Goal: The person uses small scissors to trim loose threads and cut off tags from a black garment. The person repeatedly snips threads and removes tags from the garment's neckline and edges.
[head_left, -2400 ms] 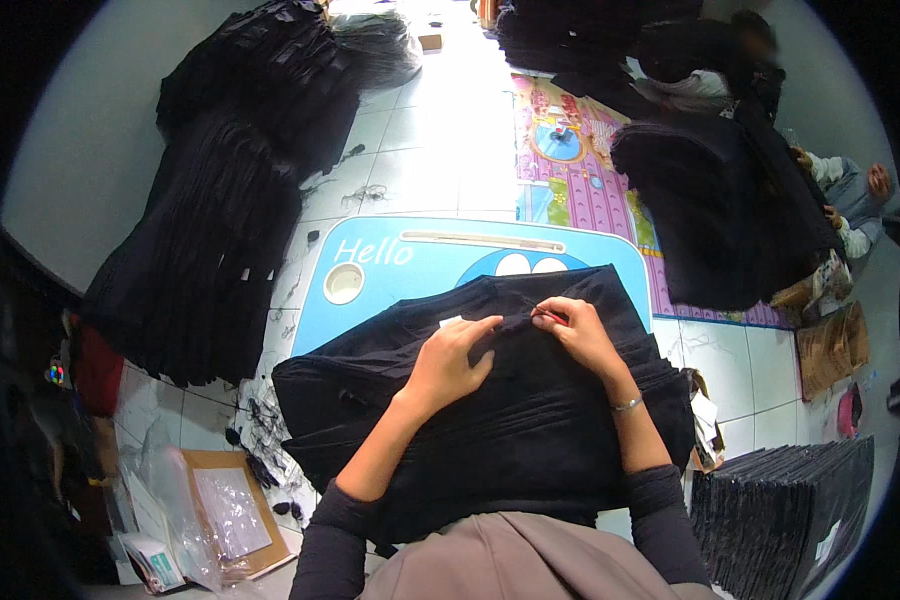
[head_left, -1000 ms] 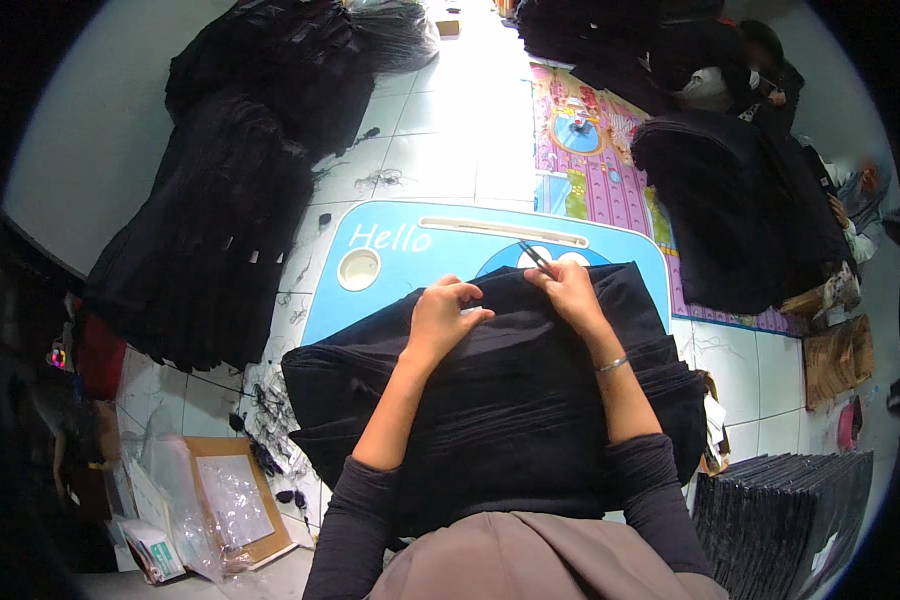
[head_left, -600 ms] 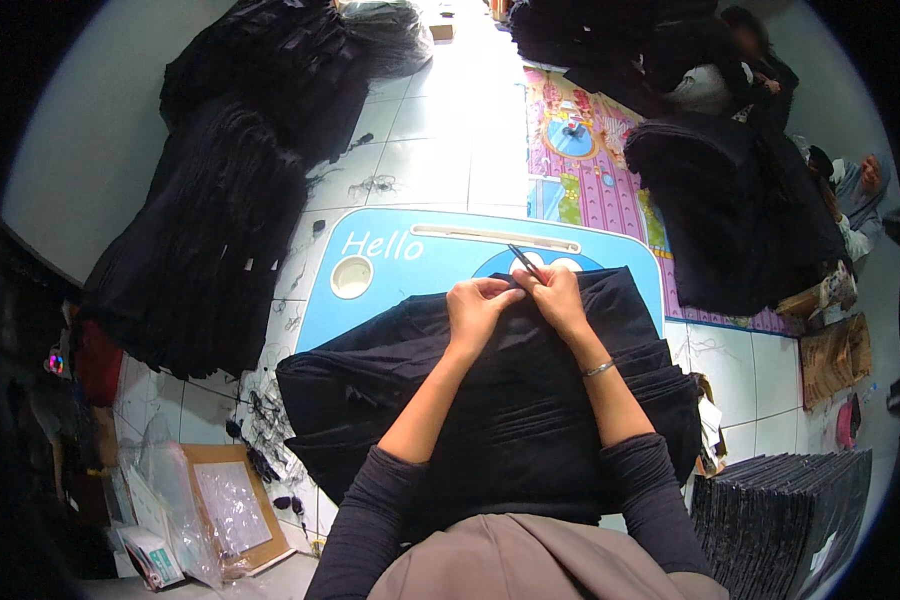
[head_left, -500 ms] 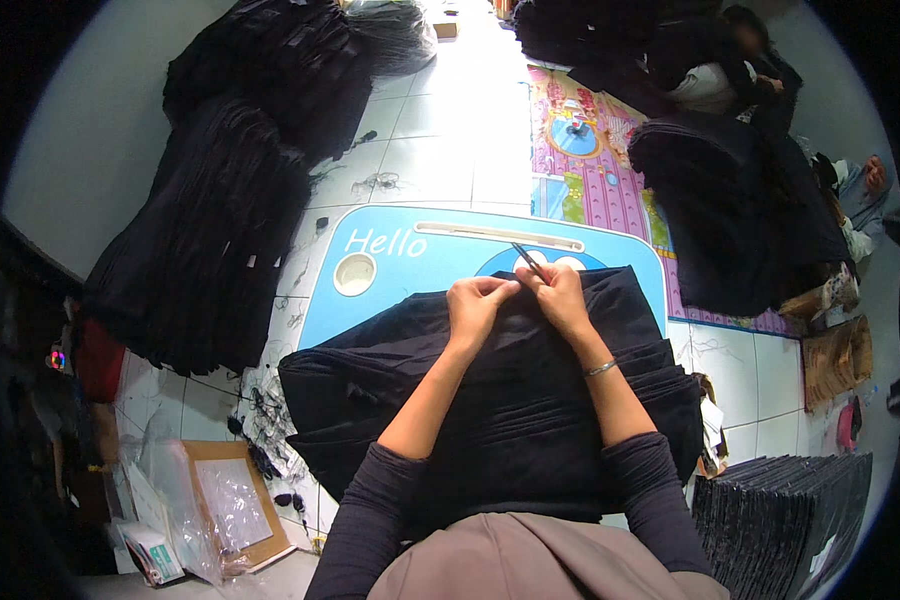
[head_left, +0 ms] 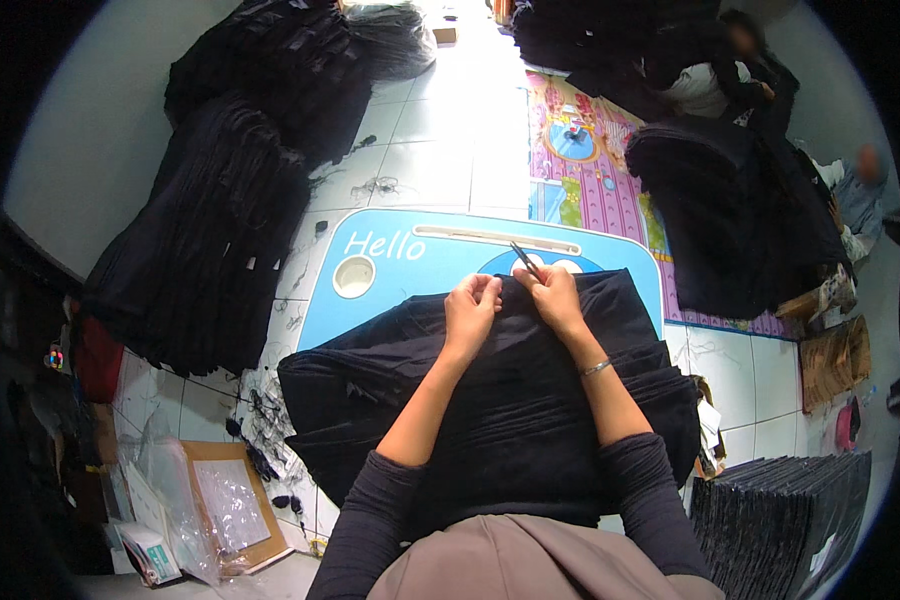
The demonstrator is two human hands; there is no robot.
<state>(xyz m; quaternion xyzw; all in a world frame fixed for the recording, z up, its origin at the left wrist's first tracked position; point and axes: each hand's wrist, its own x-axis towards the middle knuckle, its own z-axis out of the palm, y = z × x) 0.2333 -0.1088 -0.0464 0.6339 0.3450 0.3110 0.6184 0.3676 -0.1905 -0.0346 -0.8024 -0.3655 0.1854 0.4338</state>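
Several layers of black cloth [head_left: 470,400] lie over my lap and across the near part of a small light-blue table [head_left: 315,310]. At the cloth's far edge, my right hand [head_left: 558,300] is closed around a pair of dark thread snips [head_left: 524,258], whose blades point away from me to the upper left. Just left of it, my left hand [head_left: 472,315] has its fingers curled in and pinched against the same edge. Whether cloth or a loose thread sits between those fingertips is too small to tell.
Tall heaps of black garments [head_left: 200,230] stand at the left, with another pile [head_left: 705,220] at the right beside a colourful mat [head_left: 580,150]. A person [head_left: 750,80] sits at the far right. Plastic-wrapped black stacks [head_left: 780,520] are at the near right. Thread scraps [head_left: 265,410] litter the tiles.
My left hand has drawn back a little to the left, away from my right hand, its fingers curling in more. The snips stay in my right hand, their blades looking slightly more spread.
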